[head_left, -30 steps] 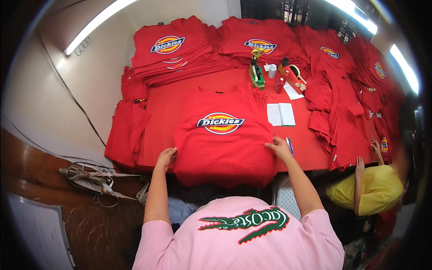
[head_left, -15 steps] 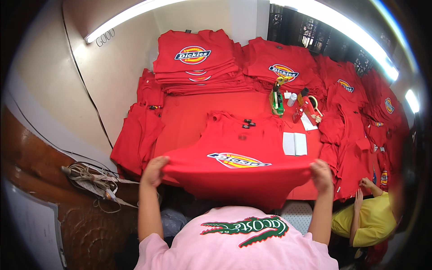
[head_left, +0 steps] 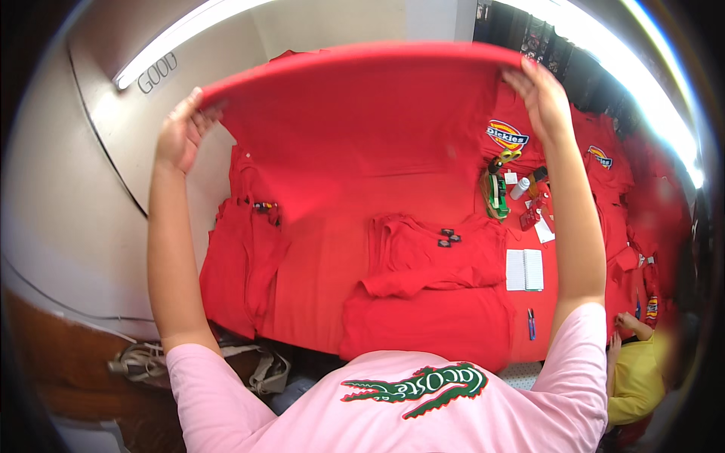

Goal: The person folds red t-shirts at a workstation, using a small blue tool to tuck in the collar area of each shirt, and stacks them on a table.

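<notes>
A red T-shirt (head_left: 362, 128) is stretched out high in front of me, above the table. My left hand (head_left: 180, 134) grips its left edge and my right hand (head_left: 538, 89) grips its right edge, both arms raised. Below it another red T-shirt (head_left: 430, 294) lies flat on the red-covered table (head_left: 317, 264), with its neck toward the far side. The raised shirt hides the stacks at the back of the table.
An open notebook (head_left: 524, 269) and a pen (head_left: 531, 323) lie right of the flat shirt. Small bottles, scissors and a green tool (head_left: 497, 192) sit further back. More red shirts (head_left: 604, 162) lie along the right, and another person in yellow (head_left: 638, 377) sits at lower right.
Both hands took the printed red shirt by its near edge and swung it up from the table to above head height. A plain red shirt now shows underneath.
</notes>
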Action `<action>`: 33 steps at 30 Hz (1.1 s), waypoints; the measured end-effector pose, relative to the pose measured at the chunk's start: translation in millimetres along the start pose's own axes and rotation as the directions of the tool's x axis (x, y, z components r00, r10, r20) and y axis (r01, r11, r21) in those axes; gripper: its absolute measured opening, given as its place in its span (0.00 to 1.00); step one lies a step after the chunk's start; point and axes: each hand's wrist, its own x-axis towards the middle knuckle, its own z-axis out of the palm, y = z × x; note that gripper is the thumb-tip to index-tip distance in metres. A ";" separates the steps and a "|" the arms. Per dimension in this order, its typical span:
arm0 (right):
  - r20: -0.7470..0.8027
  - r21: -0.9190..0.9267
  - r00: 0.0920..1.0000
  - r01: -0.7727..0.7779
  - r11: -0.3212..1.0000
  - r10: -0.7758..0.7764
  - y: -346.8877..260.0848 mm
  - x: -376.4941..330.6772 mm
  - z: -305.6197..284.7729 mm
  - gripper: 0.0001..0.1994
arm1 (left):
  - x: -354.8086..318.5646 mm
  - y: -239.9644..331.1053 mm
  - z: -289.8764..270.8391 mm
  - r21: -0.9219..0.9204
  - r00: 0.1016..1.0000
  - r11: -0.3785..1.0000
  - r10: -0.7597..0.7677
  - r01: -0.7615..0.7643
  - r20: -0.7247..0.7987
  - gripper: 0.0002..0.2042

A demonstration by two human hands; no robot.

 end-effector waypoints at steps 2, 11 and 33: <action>-0.003 0.072 0.993 0.118 0.990 -0.118 17.0 49.3 15.3 0.18 | 39.2 27.4 -0.9 0.047 0.990 0.989 0.139 -0.138 -0.027 0.15; -0.129 -0.208 0.983 -0.154 0.966 0.129 191.5 110.9 25.4 0.15 | 142.6 -108.2 -46.0 0.161 0.988 0.985 0.087 -0.066 -0.125 0.14; -0.633 -0.603 0.732 -0.671 0.432 0.253 77.1 -512.9 -186.1 0.07 | -441.3 -329.8 109.5 0.462 0.840 0.756 -0.541 0.464 0.042 0.20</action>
